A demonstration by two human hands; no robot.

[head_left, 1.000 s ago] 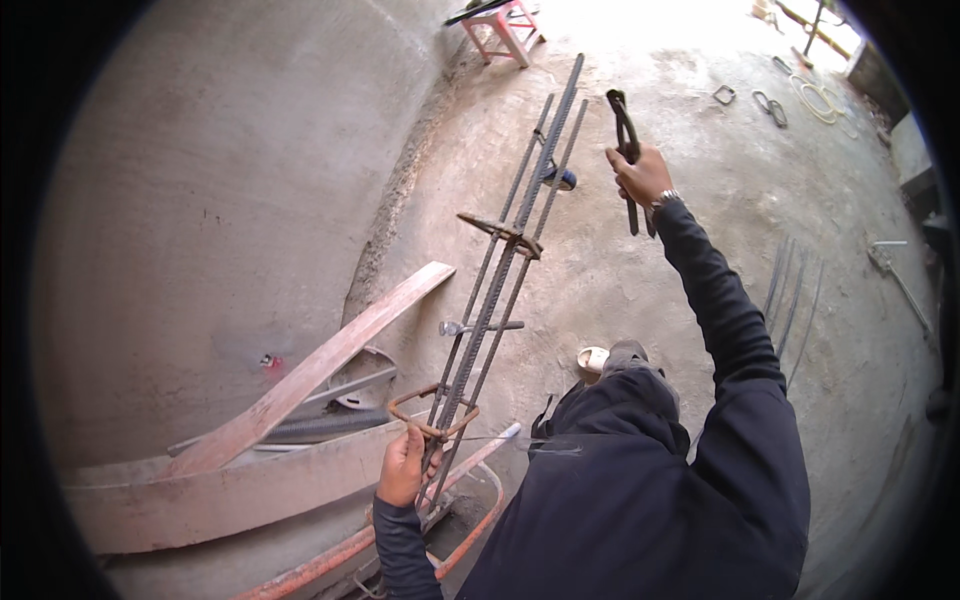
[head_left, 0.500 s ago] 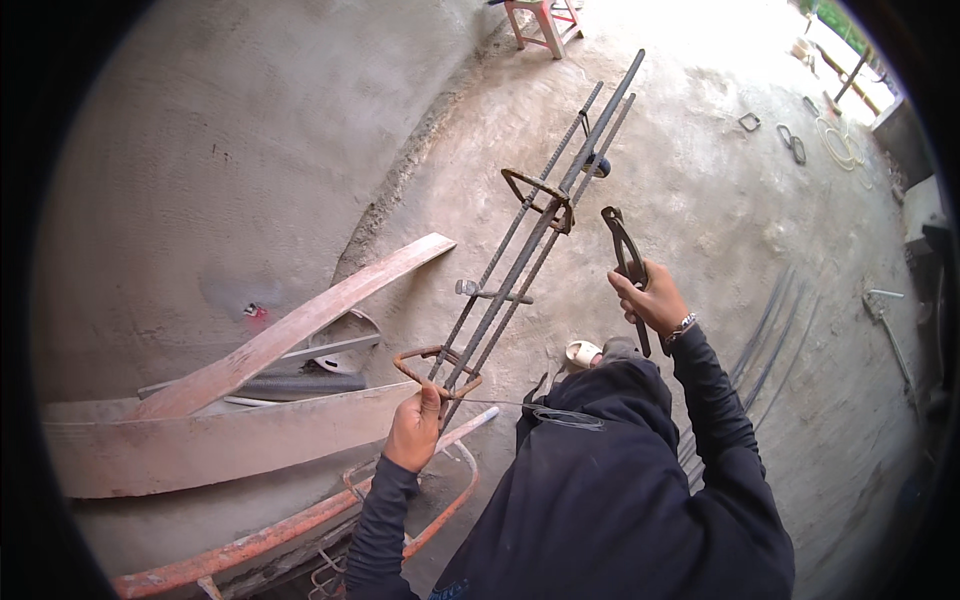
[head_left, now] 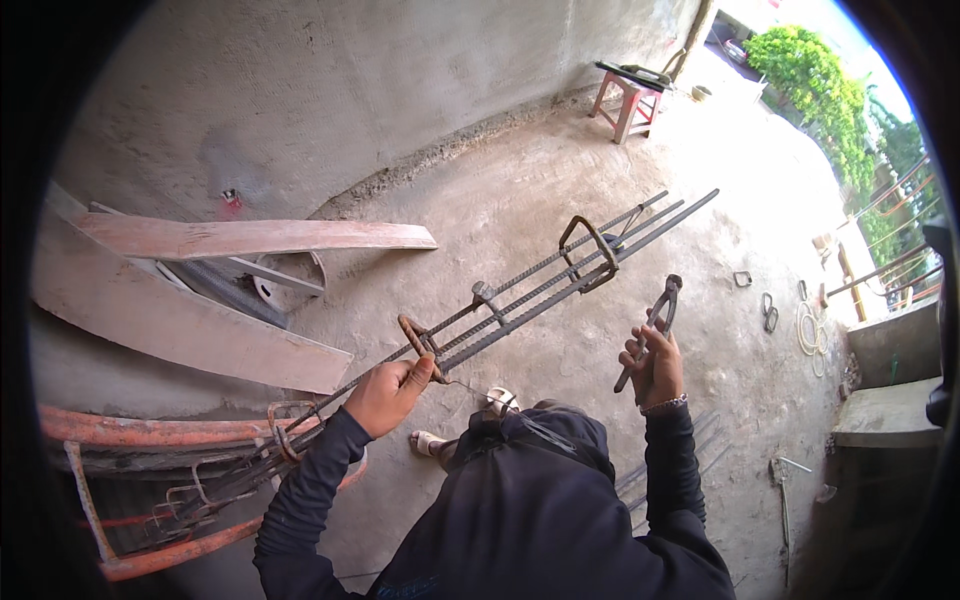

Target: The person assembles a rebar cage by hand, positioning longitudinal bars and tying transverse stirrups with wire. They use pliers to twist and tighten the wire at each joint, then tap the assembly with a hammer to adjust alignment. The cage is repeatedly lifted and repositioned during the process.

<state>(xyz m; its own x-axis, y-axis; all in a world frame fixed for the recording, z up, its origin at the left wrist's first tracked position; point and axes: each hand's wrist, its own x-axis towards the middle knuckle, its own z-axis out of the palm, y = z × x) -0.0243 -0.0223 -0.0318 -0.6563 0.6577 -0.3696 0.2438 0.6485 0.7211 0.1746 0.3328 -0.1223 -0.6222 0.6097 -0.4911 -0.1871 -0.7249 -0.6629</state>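
Several ribbed steel bars form a long rebar cage, slanting from the lower left up to the right. My left hand is closed on a rusty square stirrup around the bars, thumb on its lower corner. A thin tie wire runs from beside that hand toward a wire bundle against my dark clothing. Farther along the bars sits another stirrup; between the two, a short bolt-like piece lies across. My right hand grips steel pincers by the handles, apart from the cage.
Boards lean at the left by the wall. An orange metal frame stands below the cage's near end. A plastic stool is at the back. Loose stirrups and a pale hose coil lie on the floor at right.
The view has turned, so the cage now lies flatter across it, with more of its near end and the outdoors showing. Both hands keep their holds; the pincers have tilted the other way.
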